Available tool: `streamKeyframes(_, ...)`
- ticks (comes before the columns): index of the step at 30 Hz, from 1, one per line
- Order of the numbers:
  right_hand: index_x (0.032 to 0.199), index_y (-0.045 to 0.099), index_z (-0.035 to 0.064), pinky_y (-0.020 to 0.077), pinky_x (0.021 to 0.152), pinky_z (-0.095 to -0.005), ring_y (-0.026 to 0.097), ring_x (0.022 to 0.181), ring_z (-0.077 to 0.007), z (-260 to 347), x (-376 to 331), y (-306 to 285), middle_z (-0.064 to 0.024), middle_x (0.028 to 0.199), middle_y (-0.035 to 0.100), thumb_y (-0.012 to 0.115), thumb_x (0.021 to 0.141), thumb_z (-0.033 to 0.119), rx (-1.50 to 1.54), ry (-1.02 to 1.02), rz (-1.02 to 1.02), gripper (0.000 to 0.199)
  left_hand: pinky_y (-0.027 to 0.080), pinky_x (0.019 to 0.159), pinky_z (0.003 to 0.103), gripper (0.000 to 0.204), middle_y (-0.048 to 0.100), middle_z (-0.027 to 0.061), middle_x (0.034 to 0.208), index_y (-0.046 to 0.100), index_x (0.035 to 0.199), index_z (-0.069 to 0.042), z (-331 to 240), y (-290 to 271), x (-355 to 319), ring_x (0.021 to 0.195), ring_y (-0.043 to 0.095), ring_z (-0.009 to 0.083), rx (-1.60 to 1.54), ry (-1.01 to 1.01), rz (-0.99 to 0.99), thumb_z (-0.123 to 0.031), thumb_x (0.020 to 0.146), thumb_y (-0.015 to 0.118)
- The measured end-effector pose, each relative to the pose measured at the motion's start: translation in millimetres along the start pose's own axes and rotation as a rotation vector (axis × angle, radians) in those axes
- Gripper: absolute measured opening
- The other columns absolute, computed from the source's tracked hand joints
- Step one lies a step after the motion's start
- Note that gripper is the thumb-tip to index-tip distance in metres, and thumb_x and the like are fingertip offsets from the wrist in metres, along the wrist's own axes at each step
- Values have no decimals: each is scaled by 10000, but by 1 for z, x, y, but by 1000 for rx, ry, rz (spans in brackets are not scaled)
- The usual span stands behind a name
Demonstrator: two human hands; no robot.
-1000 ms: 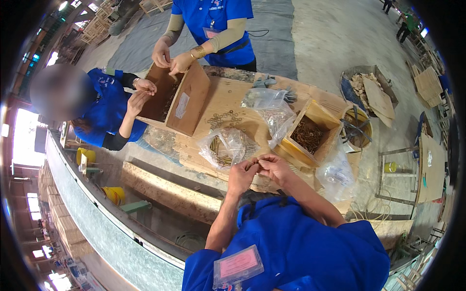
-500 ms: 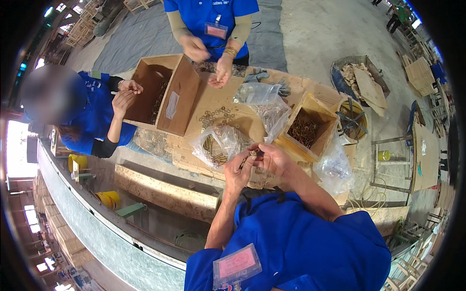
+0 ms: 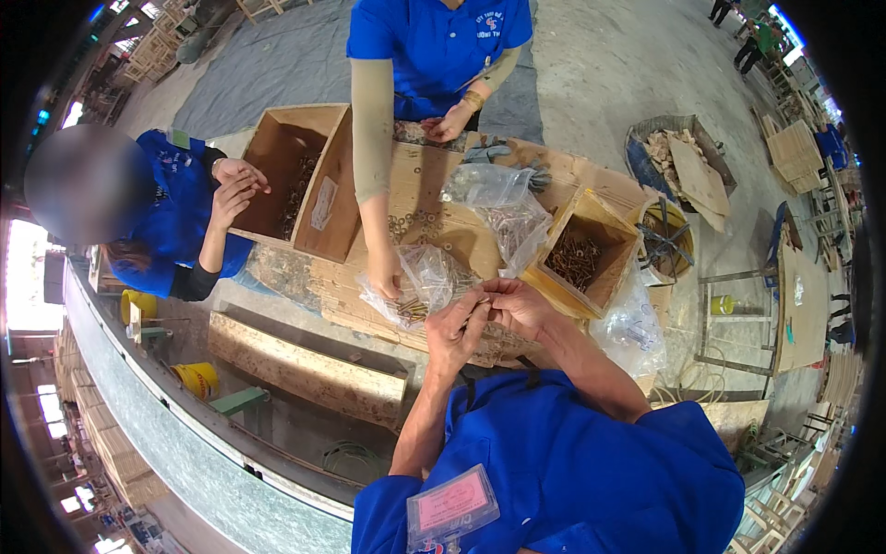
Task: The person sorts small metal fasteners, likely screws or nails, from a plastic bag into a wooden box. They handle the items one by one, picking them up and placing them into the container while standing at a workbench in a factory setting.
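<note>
My left hand (image 3: 450, 331) is closed, its thumb and fingers pinched on a small metal bolt that mostly hides behind them. Fingertips of my right hand (image 3: 519, 309) meet the left ones at the same spot; what they pinch is too small to make out. Just beyond my hands lies a clear plastic bag (image 3: 436, 270) with brass-coloured bolts (image 3: 412, 312) at its near end. A co-worker's hand (image 3: 384, 275) reaches down into those bolts from across the table. Loose ring-shaped washers (image 3: 406, 223) are scattered on the cardboard-covered tabletop behind the bag.
A wooden box of brownish bolts (image 3: 591, 297) stands to the right, beside another clear bag (image 3: 508, 208) and grey gloves (image 3: 489, 150). On the left is a larger wooden box (image 3: 343, 198), with a second co-worker (image 3: 189, 198) beside it. A bucket (image 3: 681, 263) stands off the right side.
The co-worker opposite has leaned in and stretched one arm down to the bolts by the bag. My hands stay together; the ring seen at my fingertips is now covered by them.
</note>
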State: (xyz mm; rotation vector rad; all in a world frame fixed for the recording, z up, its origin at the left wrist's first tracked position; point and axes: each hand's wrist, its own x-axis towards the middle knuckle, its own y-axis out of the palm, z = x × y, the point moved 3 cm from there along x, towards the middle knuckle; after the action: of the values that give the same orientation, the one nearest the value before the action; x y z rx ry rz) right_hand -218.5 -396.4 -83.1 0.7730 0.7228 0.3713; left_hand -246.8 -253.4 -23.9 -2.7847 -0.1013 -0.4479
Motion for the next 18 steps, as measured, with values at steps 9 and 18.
streamKeyframes(9,1047,688,11,526,708,-282,665,761,-172,-44,5,-54,-90,856,709,724,836,238,-940,-203,-221,312,431,611,215,248,663,29,764,690,1085,8,-9,-48,-15,668,523,62,-5,-304,-249,-48,850,633)
streamKeyframes(18,917,699,30,511,672,-375,652,740,-277,-91,13,-87,-124,812,675,705,772,213,-1626,-599,-219,233,242,440,194,187,454,-30,607,637,1004,66,-3,-92,-30,487,334,26,-395,-433,-494,-48,863,592)
